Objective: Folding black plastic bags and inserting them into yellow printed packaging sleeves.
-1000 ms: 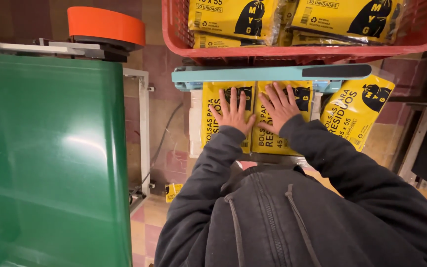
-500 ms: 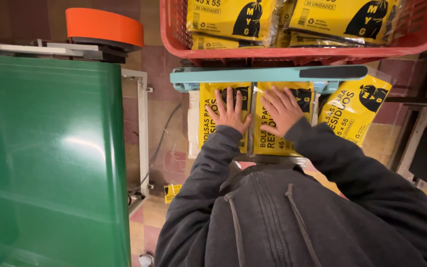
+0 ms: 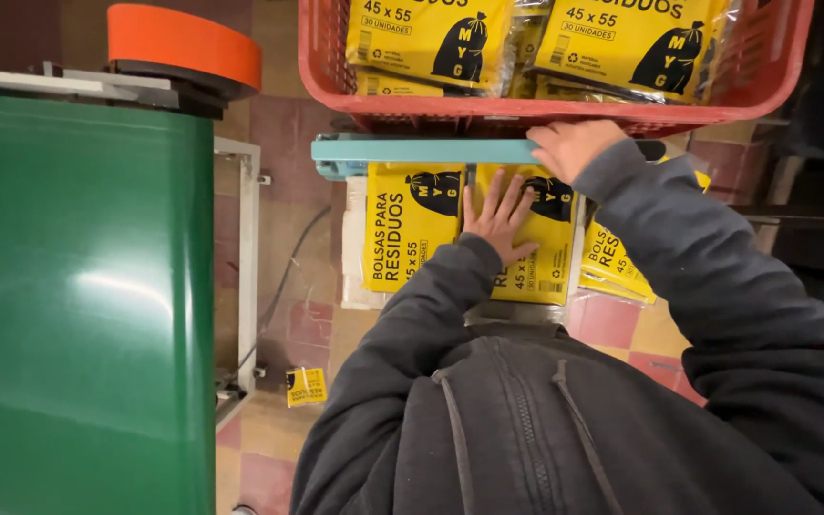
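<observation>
Two yellow bag packs lie side by side under a teal sealer bar (image 3: 422, 150). My left hand (image 3: 496, 216) rests flat, fingers spread, on the seam between the left yellow pack (image 3: 410, 229) and the right yellow pack (image 3: 538, 250). My right hand (image 3: 569, 146) is up on the right end of the teal bar, fingers curled over it. A third yellow pack (image 3: 614, 262) leans at the right, partly behind my dark sleeve.
A red plastic crate (image 3: 565, 110) holding more yellow packs sits just beyond the bar. A large green panel (image 3: 78, 286) fills the left, with an orange roll (image 3: 183, 43) on top. A white frame (image 3: 248, 248) stands on tiled floor, where a small yellow pack (image 3: 306, 386) lies.
My right hand has lifted off the right yellow pack and gone up onto the teal bar. My left hand has slid right to the seam between the two packs.
</observation>
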